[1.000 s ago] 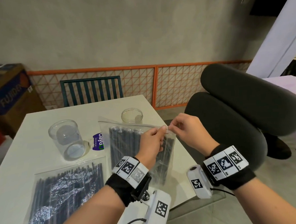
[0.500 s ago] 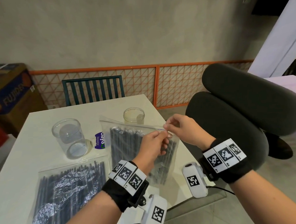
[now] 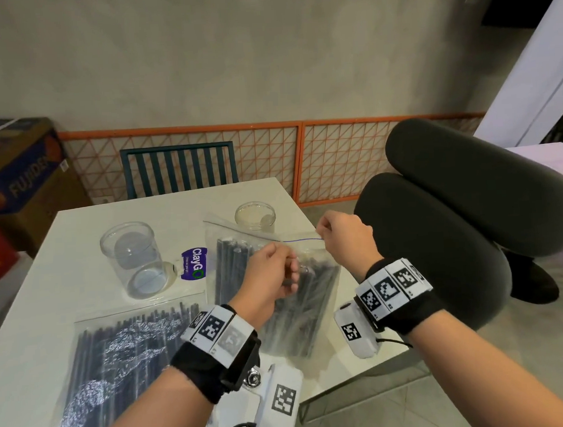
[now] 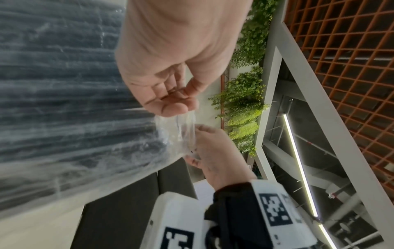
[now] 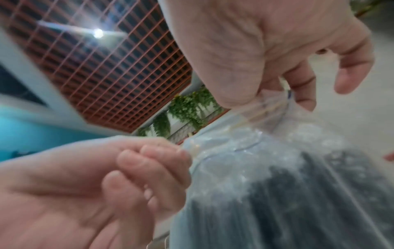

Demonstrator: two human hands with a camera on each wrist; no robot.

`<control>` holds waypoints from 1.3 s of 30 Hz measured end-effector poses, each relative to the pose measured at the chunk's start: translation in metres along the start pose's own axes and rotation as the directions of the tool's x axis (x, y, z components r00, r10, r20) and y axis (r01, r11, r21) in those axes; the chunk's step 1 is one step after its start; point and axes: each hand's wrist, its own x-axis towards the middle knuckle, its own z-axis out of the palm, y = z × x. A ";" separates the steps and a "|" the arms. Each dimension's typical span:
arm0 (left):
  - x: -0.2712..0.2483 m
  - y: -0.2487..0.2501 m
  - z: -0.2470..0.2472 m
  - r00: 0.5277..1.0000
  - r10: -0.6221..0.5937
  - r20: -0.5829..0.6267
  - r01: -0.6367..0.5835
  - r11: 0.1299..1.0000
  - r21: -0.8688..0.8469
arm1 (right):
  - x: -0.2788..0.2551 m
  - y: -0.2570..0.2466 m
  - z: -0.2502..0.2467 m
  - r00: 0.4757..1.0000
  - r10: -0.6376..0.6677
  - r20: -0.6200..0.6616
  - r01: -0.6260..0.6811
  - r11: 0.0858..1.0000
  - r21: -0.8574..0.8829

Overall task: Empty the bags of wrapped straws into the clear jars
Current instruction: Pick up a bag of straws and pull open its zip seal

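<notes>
A zip bag of dark wrapped straws (image 3: 241,274) is held up over the table's right side. My left hand (image 3: 293,268) pinches the near lip of its mouth and my right hand (image 3: 322,235) pinches the far lip, with the blue zip line (image 3: 302,240) stretched between them. The left wrist view shows my left hand (image 4: 170,107) gripping the clear plastic (image 4: 183,128). In the right wrist view my right hand (image 5: 283,99) pinches the bag (image 5: 277,185). A second full bag (image 3: 118,362) lies flat at the near left. One clear jar (image 3: 135,257) stands behind it and another jar (image 3: 255,216) behind the held bag.
A small purple ClayGo packet (image 3: 193,263) lies between the left jar and the held bag. The white table (image 3: 79,230) ends just right of my hands. Dark cushions (image 3: 454,237) sit to the right, a teal chair (image 3: 178,169) behind the table, and boxes (image 3: 13,168) at far left.
My hands have drawn apart at the bag's top: the right hand moved right and away, the left stayed near. The blue zip line now shows between them.
</notes>
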 end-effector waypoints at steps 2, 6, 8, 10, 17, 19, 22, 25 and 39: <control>0.000 0.000 0.001 1.000 0.017 0.008 -0.017 1.000 0.025 | -0.006 -0.010 0.004 0.995 -0.101 0.000 0.100 0.993 -0.057; 0.000 0.002 -0.001 1.000 -0.028 0.008 0.028 0.999 0.039 | -0.011 -0.026 0.010 0.990 -0.137 0.029 0.136 0.990 0.018; 0.003 0.005 -0.007 0.998 -0.034 -0.061 0.036 0.999 0.029 | -0.012 -0.028 0.013 0.986 -0.165 0.021 0.165 0.986 0.029; 0.008 0.009 -0.014 0.994 -0.009 -0.113 0.009 1.000 0.002 | -0.012 -0.028 0.014 0.982 -0.186 0.017 0.186 0.982 0.022; 0.002 0.000 -0.019 0.997 -0.022 -0.070 0.019 0.999 -0.036 | 0.009 -0.026 0.021 0.999 0.010 -0.048 -0.008 0.999 0.047; 0.000 -0.003 -0.019 0.998 -0.034 -0.048 0.032 0.999 -0.035 | 0.009 -0.032 0.025 0.999 -0.032 -0.002 0.032 0.996 0.080; 0.004 0.003 -0.021 0.996 -0.057 -0.065 0.056 0.998 -0.011 | 0.004 -0.042 0.026 0.986 -0.156 0.065 0.146 0.980 0.137; 0.013 0.014 -0.031 0.989 -0.056 -0.137 0.055 0.998 -0.010 | 0.004 -0.046 0.026 0.976 -0.203 0.074 0.191 0.971 0.144; 0.021 0.026 -0.052 0.988 -0.020 -0.153 0.045 0.986 0.161 | 0.009 -0.051 0.032 0.964 -0.230 0.130 0.207 0.963 0.173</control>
